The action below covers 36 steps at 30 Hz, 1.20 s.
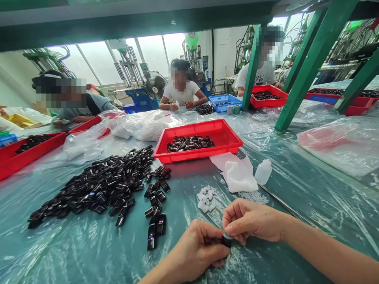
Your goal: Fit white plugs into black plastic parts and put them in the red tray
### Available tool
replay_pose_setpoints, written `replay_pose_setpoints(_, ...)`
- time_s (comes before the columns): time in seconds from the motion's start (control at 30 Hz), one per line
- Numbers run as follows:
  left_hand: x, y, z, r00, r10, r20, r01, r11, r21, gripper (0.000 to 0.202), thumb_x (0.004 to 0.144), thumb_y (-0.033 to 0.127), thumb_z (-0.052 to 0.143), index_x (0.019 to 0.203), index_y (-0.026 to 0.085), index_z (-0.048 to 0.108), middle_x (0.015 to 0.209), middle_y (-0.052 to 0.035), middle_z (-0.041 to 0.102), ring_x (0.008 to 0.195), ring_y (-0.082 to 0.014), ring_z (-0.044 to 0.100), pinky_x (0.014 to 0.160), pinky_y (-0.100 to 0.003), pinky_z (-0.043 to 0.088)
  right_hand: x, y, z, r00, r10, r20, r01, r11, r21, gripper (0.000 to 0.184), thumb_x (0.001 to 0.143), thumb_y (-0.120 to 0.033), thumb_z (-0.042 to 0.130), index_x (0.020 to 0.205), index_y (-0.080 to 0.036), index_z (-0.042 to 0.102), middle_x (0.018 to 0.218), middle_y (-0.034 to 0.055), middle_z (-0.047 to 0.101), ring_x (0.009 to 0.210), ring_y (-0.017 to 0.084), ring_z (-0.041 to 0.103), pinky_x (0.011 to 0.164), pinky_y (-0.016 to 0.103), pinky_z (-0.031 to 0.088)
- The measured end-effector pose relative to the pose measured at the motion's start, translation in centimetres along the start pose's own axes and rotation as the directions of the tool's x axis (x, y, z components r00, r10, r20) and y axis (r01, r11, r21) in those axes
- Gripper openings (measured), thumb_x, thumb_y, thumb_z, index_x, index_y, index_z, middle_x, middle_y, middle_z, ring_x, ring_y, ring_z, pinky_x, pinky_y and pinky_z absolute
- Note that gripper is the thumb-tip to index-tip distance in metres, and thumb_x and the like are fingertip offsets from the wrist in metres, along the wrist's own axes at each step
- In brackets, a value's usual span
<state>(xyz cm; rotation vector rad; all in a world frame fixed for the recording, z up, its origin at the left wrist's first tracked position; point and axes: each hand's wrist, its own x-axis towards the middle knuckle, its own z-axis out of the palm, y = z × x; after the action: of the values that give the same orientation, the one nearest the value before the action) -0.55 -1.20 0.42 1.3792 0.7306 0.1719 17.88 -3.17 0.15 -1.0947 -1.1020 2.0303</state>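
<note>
Near the table's front edge, my left hand is closed around a small black plastic part. My right hand meets it from the right, thumb and forefinger pinched on a small whitish piece at the part's top. Just beyond my hands lies a little heap of white translucent pieces. A big pile of glossy black parts spreads to the left, with several strays close to my left hand. Folded white cloths and a small white squeeze bottle stand behind my right hand.
A red tray holding black parts sits mid-table. Clear plastic sheeting covers the green table. A thin metal rod lies at right. Green posts rise on the right. Co-workers sit across, one in a white shirt.
</note>
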Motion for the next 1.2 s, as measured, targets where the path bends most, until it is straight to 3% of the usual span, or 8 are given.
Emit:
replay_pose_setpoints(0.5, 0.1, -0.4, -0.1, 0.999, 0.031, -0.028, -0.028, 0.994, 0.106, 0.018, 0.07, 0.015, 0.056, 0.077, 0.011, 0.072, 0.049, 0.0036, 0.046, 0.046, -0.0078, 0.038, 0.046, -0.019, 0.031, 0.5, 0.5, 0.2, 0.997, 0.068, -0.025, -0.068, 0.997, 0.033, 0.016, 0.057, -0.022, 0.073, 0.06, -0.012, 0.061, 0.041, -0.0045, 0.054, 0.035, 0.004, 0.045, 0.035, 0.013, 0.04)
replay_pose_setpoints(0.83, 0.1, -0.5, -0.1, 0.999, 0.048, -0.006, -0.047, 0.992, 0.114, 0.024, 0.071, 0.014, 0.055, 0.087, 0.015, 0.073, 0.05, 0.0042, 0.044, 0.047, -0.0076, 0.036, 0.046, -0.02, 0.031, 0.8, 0.7, 0.2, 0.997, 0.067, -0.034, -0.066, 0.998, 0.012, 0.017, 0.054, -0.021, 0.074, 0.059, -0.012, 0.06, 0.039, -0.0046, 0.054, 0.033, 0.005, 0.045, 0.034, 0.014, 0.039)
replay_pose_setpoints(1.0, 0.2, -0.3, 0.1, 1.0, -0.008, -0.02, 0.009, 1.0, 0.025, 0.02, 0.069, 0.015, 0.056, 0.08, 0.012, 0.073, 0.049, 0.0043, 0.045, 0.045, -0.0062, 0.039, 0.047, -0.018, 0.035, 0.6, 0.9, 0.7, 0.994, 0.017, -0.109, -0.021, 0.999, -0.03, 0.018, 0.058, -0.025, 0.072, 0.06, -0.013, 0.058, 0.039, -0.0061, 0.051, 0.033, 0.004, 0.042, 0.034, 0.014, 0.036)
replay_pose_setpoints(1.1, 0.3, -0.1, 0.0, 0.995, -0.072, -0.069, 0.067, 0.996, -0.066, 0.014, 0.067, 0.021, 0.061, 0.068, 0.01, 0.069, 0.049, 0.0023, 0.051, 0.043, -0.0068, 0.046, 0.047, -0.018, 0.04, 0.3, 0.7, 1.0, 0.988, -0.033, -0.154, 0.024, 0.998, -0.06, 0.022, 0.068, -0.033, 0.068, 0.07, -0.013, 0.059, 0.044, -0.0061, 0.052, 0.038, 0.004, 0.043, 0.037, 0.013, 0.035)
replay_pose_setpoints(1.2, 0.4, 0.1, -0.3, 0.988, -0.105, -0.114, 0.084, 0.981, -0.173, 0.022, 0.067, 0.031, 0.064, 0.062, 0.01, 0.062, 0.048, -0.0005, 0.054, 0.042, -0.01, 0.054, 0.043, -0.018, 0.043, -0.1, 0.4, 0.9, 0.981, -0.069, -0.179, 0.056, 0.995, -0.078, 0.03, 0.076, -0.043, 0.06, 0.081, -0.013, 0.059, 0.052, -0.0047, 0.054, 0.042, 0.003, 0.043, 0.04, 0.014, 0.032)
